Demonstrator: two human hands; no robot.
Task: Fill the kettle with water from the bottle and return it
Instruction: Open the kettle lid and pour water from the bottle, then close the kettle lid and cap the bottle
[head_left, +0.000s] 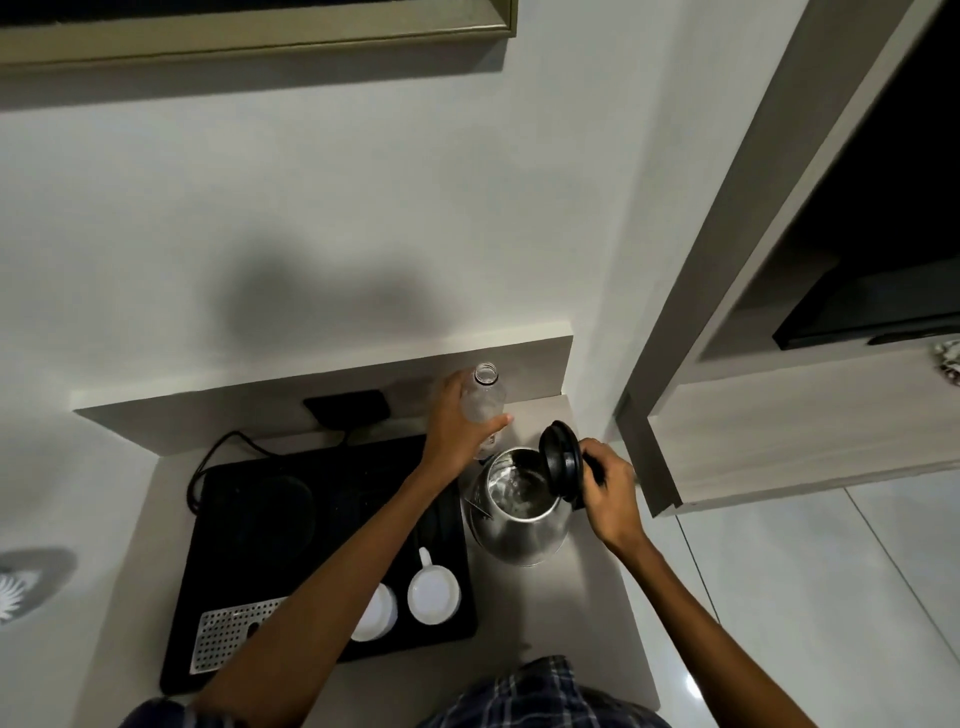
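So the person is standing at a little corner table (524, 623), and the steel kettle (511, 512) is sitting on it just right of a black tray (311, 525), off its base. The black lid (560, 460) is flipped up and standing nearly upright on the right side of the opening, so the shiny inside is showing; can't really tell how much water is in there.

The right hand (610, 488) is wrapping around the kettle's handle, fingers clenched on it, right behind the raised lid. The left hand (460, 428) is gripping a clear plastic bottle (484, 402) around its body, fingers curling around it with the thumb on the near side. The bottle is upright with no cap on, held just beyond the kettle on the far side, mouth pointing up, nothing pouring.

On the tray there's a round black kettle base (275, 506) at the far left, two white cups (434, 592) at the near end (one half hidden under the left forearm), and a perforated metal drip plate (228, 631) at the near left corner. A black cord (218, 457) is looping from the tray up to a black wall socket (347, 408) below the ledge. The left forearm is crossing right over the tray.
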